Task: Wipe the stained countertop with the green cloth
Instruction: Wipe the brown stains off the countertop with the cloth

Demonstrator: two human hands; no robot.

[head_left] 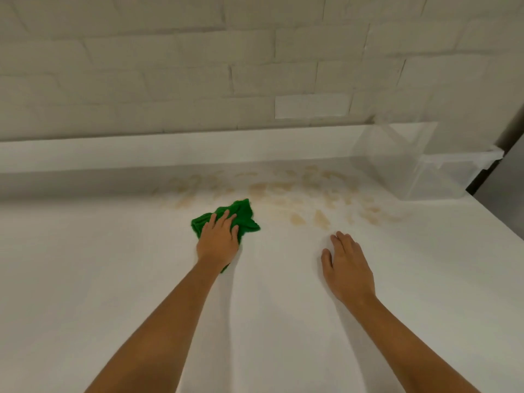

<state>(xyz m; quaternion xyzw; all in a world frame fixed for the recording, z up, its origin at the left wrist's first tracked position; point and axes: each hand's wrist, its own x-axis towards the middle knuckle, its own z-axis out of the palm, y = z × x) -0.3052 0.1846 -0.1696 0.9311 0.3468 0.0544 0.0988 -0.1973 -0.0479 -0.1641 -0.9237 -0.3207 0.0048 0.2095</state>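
Observation:
A crumpled green cloth point(243, 215) lies on the white countertop point(113, 265) near the middle. My left hand point(219, 241) presses flat on the cloth's near part, fingers spread over it. Brownish stains point(297, 194) are smeared across the counter beyond and to the right of the cloth, reaching toward the back ledge. My right hand point(347, 265) rests flat on the bare counter to the right, fingers together, just short of the nearest stains and holding nothing.
A clear plastic container point(419, 163) stands at the back right against the white brick wall point(198, 66). A low white ledge point(141, 154) runs along the back. The counter's right edge drops off beside a dark gap point(487, 177).

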